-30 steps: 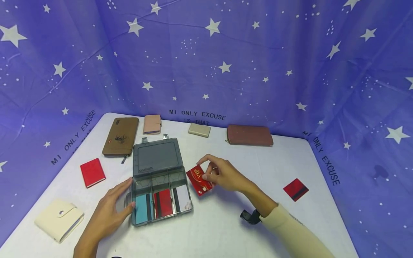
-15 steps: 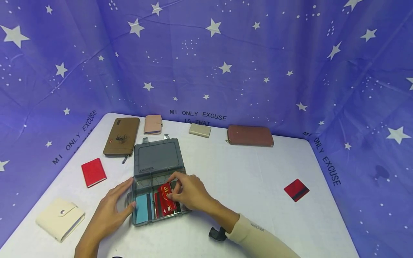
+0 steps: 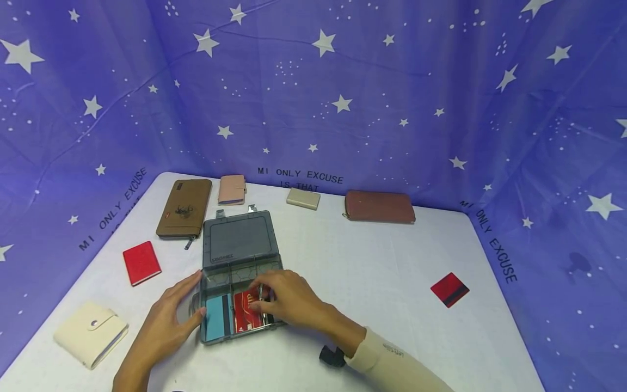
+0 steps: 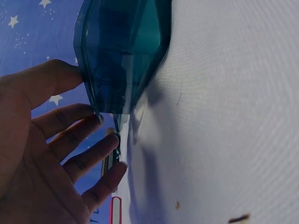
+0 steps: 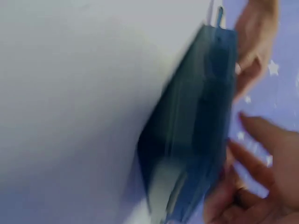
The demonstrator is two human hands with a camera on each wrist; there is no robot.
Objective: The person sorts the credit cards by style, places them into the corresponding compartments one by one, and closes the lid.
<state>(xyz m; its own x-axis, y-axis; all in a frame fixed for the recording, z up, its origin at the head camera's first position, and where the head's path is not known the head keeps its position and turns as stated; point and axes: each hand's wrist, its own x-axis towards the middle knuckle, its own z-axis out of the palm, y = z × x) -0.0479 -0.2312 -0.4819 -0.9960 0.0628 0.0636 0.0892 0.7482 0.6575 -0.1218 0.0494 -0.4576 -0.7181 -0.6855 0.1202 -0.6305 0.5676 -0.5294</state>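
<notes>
A dark translucent plastic box point(image 3: 240, 237), lid swung back, lies on the table with divided compartments. My left hand point(image 3: 168, 316) rests its fingertips at the box's left side; in the left wrist view its fingers point(image 4: 96, 156) are spread beside the box wall point(image 4: 121, 56). My right hand point(image 3: 294, 299) reaches over the front right compartments. Its thumb and a fingertip touch a red VIP card point(image 3: 243, 310) lying in the front middle compartment. To the left lies a blue card point(image 3: 215, 317) with a dark stripe. The right hand mostly covers the front right compartment.
A red striped card point(image 3: 449, 289) lies at the right. Around the box are a red booklet point(image 3: 141, 263), a cream snap wallet point(image 3: 90, 333), a brown zip wallet point(image 3: 184, 208), a pink cardholder point(image 3: 231, 189), a beige cardholder point(image 3: 302, 198) and a maroon wallet point(image 3: 379, 206).
My right hand has carried the red VIP card left from beside the box and lowered it into the front middle compartment, over another red card. The left hand has stayed at the box's side.
</notes>
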